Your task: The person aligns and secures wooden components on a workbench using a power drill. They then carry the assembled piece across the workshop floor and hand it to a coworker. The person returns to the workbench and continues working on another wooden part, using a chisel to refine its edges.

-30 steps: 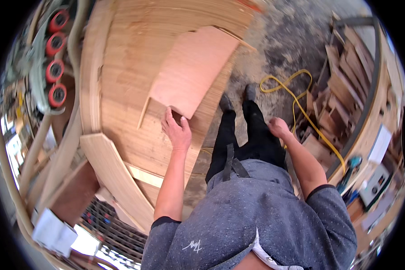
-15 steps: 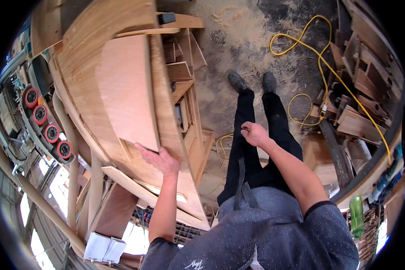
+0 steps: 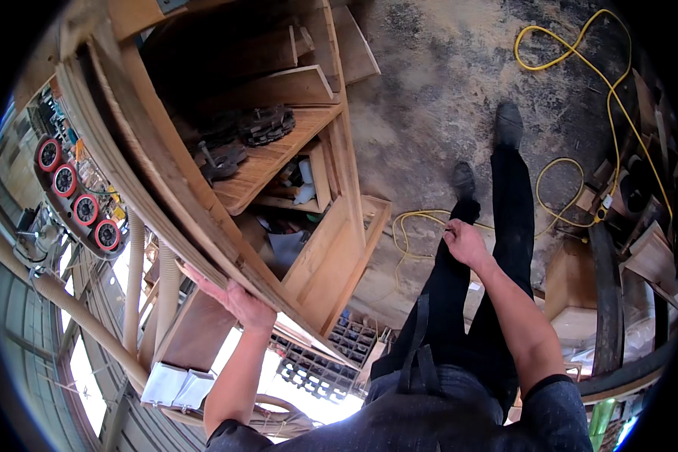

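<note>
My left hand (image 3: 237,301) rests against the lower end of the layered wooden edges (image 3: 147,188) of the workbench top and the board on it, seen almost edge-on. Its fingers stretch out along the wood and the thumb lies close to the edge; what is under the fingertips is hidden. In front of my leg hangs my right hand (image 3: 465,242), apart from everything, with its fingers curled in and no object showing in them.
Open shelves (image 3: 279,151) below the bench top hold dark metal cutter heads (image 3: 264,124) and loose boards. A yellow cord (image 3: 572,45) loops over the dusty floor (image 3: 429,83). Wood scraps (image 3: 652,260) lie at the right. Red-rimmed rollers (image 3: 87,209) and hoses (image 3: 133,279) stand at the left.
My view has swung, so the bench top now shows edge-on and its shelves come into sight. My left hand has shifted left and slightly down. My right hand stays curled; my feet have stepped.
</note>
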A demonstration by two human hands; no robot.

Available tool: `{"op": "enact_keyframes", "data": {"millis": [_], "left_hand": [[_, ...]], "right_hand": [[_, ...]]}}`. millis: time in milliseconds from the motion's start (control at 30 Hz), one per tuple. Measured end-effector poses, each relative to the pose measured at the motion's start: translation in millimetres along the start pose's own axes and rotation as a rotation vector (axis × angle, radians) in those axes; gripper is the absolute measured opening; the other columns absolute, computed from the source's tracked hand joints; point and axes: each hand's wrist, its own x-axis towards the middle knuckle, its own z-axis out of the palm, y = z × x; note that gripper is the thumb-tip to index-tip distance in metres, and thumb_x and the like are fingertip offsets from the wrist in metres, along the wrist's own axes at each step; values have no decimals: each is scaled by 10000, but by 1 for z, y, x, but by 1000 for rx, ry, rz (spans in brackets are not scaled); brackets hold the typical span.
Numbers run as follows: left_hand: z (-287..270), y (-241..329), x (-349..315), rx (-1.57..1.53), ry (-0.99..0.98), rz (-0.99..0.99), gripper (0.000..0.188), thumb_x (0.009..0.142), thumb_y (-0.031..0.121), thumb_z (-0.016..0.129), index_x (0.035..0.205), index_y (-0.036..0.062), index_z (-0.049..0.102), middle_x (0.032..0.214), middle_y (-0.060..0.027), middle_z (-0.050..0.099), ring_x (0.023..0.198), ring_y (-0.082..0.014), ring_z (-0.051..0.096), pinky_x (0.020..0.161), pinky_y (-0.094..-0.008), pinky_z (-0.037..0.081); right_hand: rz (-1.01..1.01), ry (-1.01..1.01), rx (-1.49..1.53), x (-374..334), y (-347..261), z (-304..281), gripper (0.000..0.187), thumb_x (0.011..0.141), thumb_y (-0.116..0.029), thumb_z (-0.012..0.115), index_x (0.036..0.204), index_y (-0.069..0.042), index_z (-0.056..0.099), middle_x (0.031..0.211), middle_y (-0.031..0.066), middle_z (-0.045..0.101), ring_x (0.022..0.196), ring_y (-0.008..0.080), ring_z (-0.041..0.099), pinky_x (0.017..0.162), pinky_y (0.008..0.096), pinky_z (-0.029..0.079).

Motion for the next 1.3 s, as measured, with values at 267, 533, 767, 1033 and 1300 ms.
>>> {"op": "enact_keyframes", "data": {"millis": [267,533,767,1033,1300], "left_hand": [[-4,-31,-12,236,66,430,502,953,242,627,1354,-18,474,1461,-283,432,1396,-510,339,1163,-701,128],[-18,-59,-26,268,43,504,550,1020,384,532,1427,30,425,1342,-168,498,1242,-342,489,1052,-482,353],[-10,-30,-10,128,66,381,549,1019,359,528,1412,-17,455,1461,-228,422,1337,-428,425,1106,-515,333],[9,14,9,-338,156,-98,609,1012,241,442,1514,-34,234,1529,-227,313,1404,-328,335,1170,-405,228],[5,26,14,-414,167,-162,742,949,227,426,1549,-89,125,1587,-261,189,1470,-341,217,1208,-417,141]], "right_hand": [[-103,-74,47,39,-24,85,319,880,-224,575,1136,-50,653,1042,205,693,1007,396,653,879,467,519],[-163,-127,59,45,-21,152,282,873,-216,578,1066,-24,652,966,224,683,953,407,654,835,466,522],[-83,-139,21,35,12,178,307,871,-234,569,1092,-44,665,1033,227,690,1002,414,650,882,477,526],[-147,-24,15,28,-2,147,265,843,-212,579,1023,-41,673,968,224,692,923,421,661,812,487,543],[-139,-54,-34,2,-40,80,272,865,-244,511,957,-53,682,953,258,684,934,446,657,825,517,536]]}}
